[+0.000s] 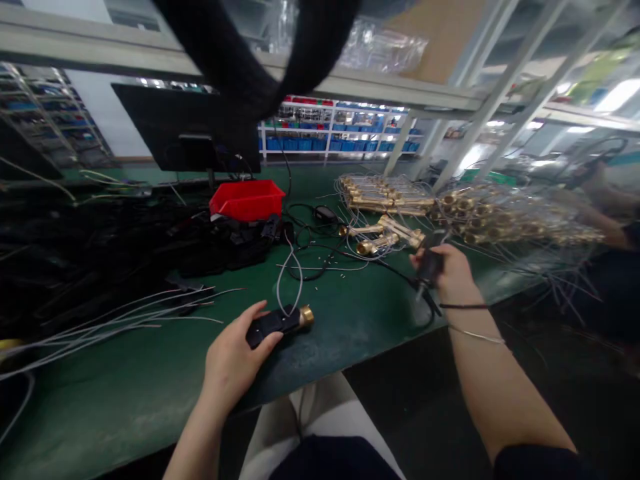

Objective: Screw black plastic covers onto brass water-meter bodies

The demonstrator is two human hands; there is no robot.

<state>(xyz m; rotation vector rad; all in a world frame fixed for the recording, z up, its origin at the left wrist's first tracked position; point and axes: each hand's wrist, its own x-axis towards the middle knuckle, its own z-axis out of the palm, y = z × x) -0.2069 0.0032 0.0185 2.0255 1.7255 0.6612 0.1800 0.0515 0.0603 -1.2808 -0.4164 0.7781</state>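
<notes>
My left hand (234, 357) is closed on a brass fitting with a black housing (280, 321) that lies on the green table (150, 380) near its front edge; a grey wire (290, 280) loops out of the part. My right hand (447, 270) grips a black corded tool (430, 265) upright over the table's right front edge, its black cable (380, 263) trailing left. Several loose brass fittings (385, 237) lie just beyond the right hand.
A red bin (247, 199) and a heap of black parts (225, 243) sit at the back left. Grey wires (125, 320) fan out at left. Bagged brass fittings (500, 217) pile up at right. Another person's arm (607, 200) shows at far right. A dark monitor (185, 130) stands behind.
</notes>
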